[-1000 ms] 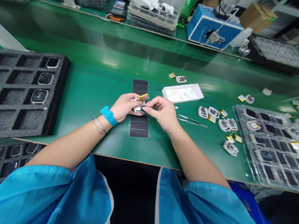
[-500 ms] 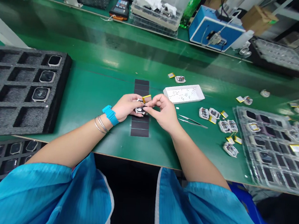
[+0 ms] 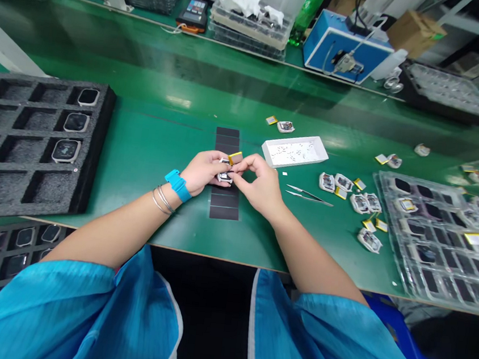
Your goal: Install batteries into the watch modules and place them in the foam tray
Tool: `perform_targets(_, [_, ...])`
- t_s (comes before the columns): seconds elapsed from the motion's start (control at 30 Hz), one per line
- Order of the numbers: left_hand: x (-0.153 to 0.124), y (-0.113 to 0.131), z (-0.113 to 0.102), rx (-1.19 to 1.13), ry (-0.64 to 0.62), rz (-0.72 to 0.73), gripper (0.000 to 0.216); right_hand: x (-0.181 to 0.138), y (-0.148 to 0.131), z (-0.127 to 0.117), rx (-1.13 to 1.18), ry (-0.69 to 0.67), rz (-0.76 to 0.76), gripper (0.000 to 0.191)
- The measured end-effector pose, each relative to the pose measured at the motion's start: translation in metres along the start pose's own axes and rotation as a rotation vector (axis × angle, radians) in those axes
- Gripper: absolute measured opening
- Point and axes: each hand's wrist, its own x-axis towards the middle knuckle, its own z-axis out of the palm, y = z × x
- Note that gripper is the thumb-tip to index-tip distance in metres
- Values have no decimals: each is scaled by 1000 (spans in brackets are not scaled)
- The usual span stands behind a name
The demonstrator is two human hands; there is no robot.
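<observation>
My left hand [image 3: 201,171] is closed round a small open watch case [image 3: 223,176], its thumb on top. A flat battery with a yellow edge [image 3: 235,157] stands out at the far side of the case. Against the case's right side, my right hand [image 3: 260,183] has thumb and forefinger pinched together; what lies between the tips is too small to make out. Beneath both hands runs a strip of black film pieces [image 3: 224,206] on the green table. To the right lie tweezers [image 3: 309,195] and a white box [image 3: 296,152] holding tiny parts.
A black foam tray [image 3: 24,148] with several watches stands at left. Several open watch cases [image 3: 360,202] with batteries lie at right, beside stacked clear plastic trays [image 3: 442,241]. Further back are another case [image 3: 285,126] and a battery [image 3: 271,120]. A blue machine [image 3: 345,48] stands on the rear ledge.
Both hands stay at the watch case; the right fingers have shifted only slightly. The case and battery behind the white box, and the pieces far right, have moved a little left.
</observation>
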Motion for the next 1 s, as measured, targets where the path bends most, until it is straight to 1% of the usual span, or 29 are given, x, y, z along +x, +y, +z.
perform_targets(0.13, [1,0,-1,-28,8,31,11,-2,-1,1,-280,62,-151,12])
perform_targets(0.2, [1,-1,-1,-33,9,36,12,0,1,-1,-318,118,-152,16])
perform_targets(0.23, [0,-1,-2,-30,4,36,13,2,3,-2,-292,145,-128,22])
perform_targets(0.3, [0,-1,-2,-15,-22,40,14,6,9,-5,-146,158,-38,33])
perform_targets(0.37, [1,-2,-2,1,-55,46,15,9,15,-7,47,114,67,32])
perform_targets(0.43, [1,-3,-2,1,-82,43,17,11,19,-7,149,88,129,28])
perform_targets(0.53, [2,-3,-4,-37,-121,31,20,10,16,-7,114,139,122,23])
perform_targets(0.63, [2,-3,-6,-67,-197,22,32,7,10,-7,49,182,82,14])
perform_targets(0.7, [2,-4,-6,-61,-221,31,38,5,7,-7,6,188,56,10])
perform_targets(0.77, [3,-6,-5,-44,-199,44,37,4,6,-6,-30,184,23,8])
perform_targets(0.87, [3,-6,-3,-15,-148,27,29,3,5,-4,-56,175,-19,7])
perform_targets(1.0, [2,-4,0,11,-104,-13,16,3,3,-2,-84,151,-12,7])
